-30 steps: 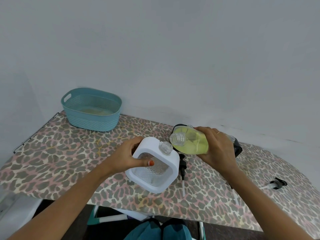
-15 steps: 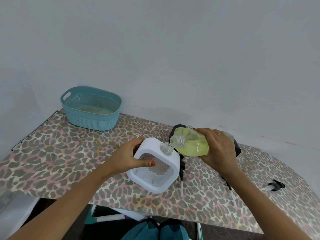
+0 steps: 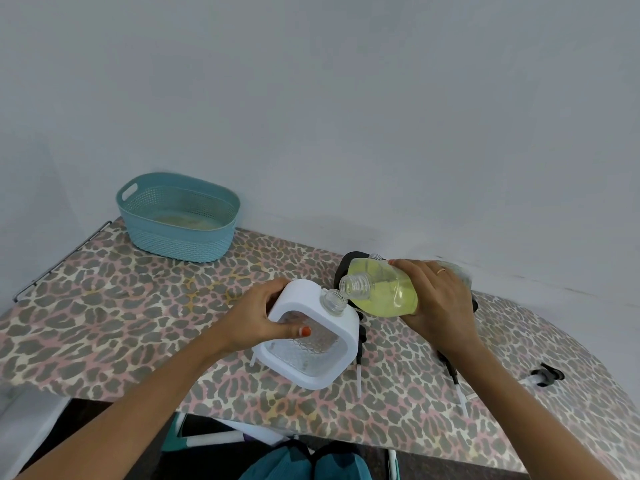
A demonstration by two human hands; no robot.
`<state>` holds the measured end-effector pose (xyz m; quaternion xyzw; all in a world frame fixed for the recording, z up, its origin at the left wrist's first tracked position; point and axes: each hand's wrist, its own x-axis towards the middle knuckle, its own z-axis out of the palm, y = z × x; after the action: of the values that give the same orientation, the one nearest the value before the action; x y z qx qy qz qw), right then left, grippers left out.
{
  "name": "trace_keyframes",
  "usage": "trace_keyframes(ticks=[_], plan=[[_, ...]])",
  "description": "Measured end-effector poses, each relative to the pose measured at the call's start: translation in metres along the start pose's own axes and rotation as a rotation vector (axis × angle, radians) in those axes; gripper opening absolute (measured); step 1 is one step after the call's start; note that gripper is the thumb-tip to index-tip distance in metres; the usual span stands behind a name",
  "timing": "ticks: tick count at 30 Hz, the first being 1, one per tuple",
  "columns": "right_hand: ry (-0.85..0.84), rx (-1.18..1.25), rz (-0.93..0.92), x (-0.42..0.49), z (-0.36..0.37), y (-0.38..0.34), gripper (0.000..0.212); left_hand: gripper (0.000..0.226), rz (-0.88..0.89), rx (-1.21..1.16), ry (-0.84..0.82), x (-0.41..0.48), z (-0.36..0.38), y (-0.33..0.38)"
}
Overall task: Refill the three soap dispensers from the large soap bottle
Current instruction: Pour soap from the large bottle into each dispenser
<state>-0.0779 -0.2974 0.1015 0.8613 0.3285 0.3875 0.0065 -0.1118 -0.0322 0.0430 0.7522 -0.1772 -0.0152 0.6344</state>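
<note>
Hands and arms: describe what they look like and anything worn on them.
Both forearms are bare; no sleeves, watch or bracelet show. The left hand has an orange-red painted thumbnail. The right hand wears a thin gold ring on one finger.

basket (image 3: 180, 230) behind dispenser (image 3: 311, 337), bottle (image 3: 384, 292) right

Plain pale wall (image 3: 346, 116) behind leopard-print table (image 3: 121, 306); even light.

We seem to be in a home: a leopard-print ironing board (image 3: 121, 306) against a plain white wall (image 3: 346, 98), a teal plastic basket (image 3: 173, 244) at ten o'clock.
</note>
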Motion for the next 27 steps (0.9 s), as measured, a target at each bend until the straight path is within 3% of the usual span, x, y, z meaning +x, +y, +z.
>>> trace_keyframes(ticks=[27], plan=[[-0.024, -0.086, -0.005, -0.0002, -0.0037, 0.0082, 0.078, 0.068, 0.006, -0.016, 0.028, 0.0007, 0.0088, 0.0029]])
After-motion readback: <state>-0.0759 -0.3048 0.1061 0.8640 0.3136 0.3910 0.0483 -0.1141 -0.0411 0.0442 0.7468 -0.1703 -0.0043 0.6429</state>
